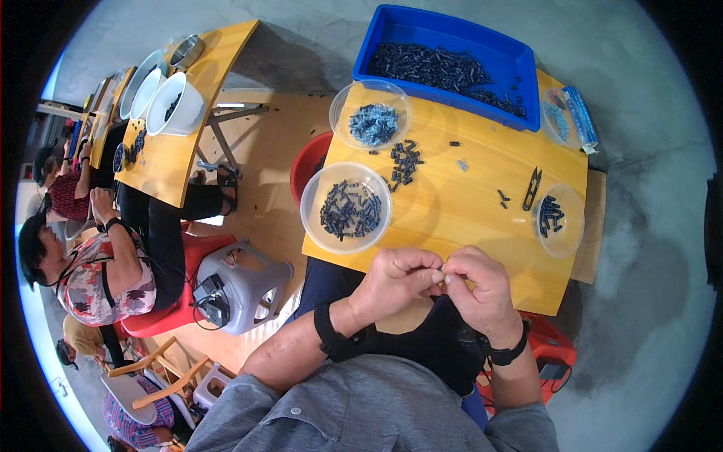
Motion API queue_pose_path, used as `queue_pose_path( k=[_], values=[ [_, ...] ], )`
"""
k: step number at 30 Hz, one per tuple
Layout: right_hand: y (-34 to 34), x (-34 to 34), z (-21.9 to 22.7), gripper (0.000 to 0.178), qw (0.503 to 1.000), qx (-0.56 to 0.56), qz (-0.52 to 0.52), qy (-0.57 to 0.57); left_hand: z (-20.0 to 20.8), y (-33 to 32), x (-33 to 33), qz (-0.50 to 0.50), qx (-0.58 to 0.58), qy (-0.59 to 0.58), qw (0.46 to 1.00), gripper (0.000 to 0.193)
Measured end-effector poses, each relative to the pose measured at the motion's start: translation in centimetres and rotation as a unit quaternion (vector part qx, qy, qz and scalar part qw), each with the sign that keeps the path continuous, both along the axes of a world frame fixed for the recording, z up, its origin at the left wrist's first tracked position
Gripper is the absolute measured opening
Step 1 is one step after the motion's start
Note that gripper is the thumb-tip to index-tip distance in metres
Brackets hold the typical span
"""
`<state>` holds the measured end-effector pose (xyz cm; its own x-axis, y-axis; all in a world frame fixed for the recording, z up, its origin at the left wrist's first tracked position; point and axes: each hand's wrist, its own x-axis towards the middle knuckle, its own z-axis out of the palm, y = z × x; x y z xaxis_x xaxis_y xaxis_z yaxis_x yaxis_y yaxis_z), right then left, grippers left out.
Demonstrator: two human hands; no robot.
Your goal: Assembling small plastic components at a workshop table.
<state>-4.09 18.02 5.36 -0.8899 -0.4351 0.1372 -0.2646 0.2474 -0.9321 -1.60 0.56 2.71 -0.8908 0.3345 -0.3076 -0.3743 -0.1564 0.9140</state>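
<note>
Hands (398, 282) pinch tiny dark piece (443, 270), barely visible. Red tub (304, 160) partly covered.

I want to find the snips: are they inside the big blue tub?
No, the black thread snips lie on the yellow tabletop, outside the blue tub and beside a small round bowl.

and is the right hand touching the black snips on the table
Apart: the head view shows yellow tabletop between the right hand and the black snips; its fingertips meet the left hand instead.
</note>
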Motion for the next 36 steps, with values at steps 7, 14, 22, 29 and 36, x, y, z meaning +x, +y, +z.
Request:
queue_pose_path(
  k=[7, 14, 22, 29, 36],
  values=[
    [0.5, -1.4, -2.1, 0.009, 0.992, 0.068, 0.093, -0.059, -2.8, -0.2, 1.5, -0.006, -0.002, -0.081, 0.997, 0.009],
    [-3.3, -5.7, -8.4, 0.011, 0.993, 0.116, -0.019, 0.034, -7.0, -0.3, 2.3, -0.019, -0.062, -0.067, 0.996, 0.011],
    [-6.8, -8.3, -8.0, 0.016, 0.978, 0.185, -0.001, 0.098, -7.8, 0.0, 2.1, -0.018, -0.090, -0.059, 0.994, 0.014],
    [-7.2, -8.9, -8.8, 0.011, 0.972, 0.213, 0.006, 0.103, -7.5, 0.0, 1.9, -0.024, -0.117, -0.046, 0.992, 0.014],
    [-7.0, -8.2, -8.9, 0.009, 0.945, 0.284, 0.040, 0.156, -7.7, -0.1, 1.8, -0.018, -0.097, -0.058, 0.993, 0.014]
  ],
)
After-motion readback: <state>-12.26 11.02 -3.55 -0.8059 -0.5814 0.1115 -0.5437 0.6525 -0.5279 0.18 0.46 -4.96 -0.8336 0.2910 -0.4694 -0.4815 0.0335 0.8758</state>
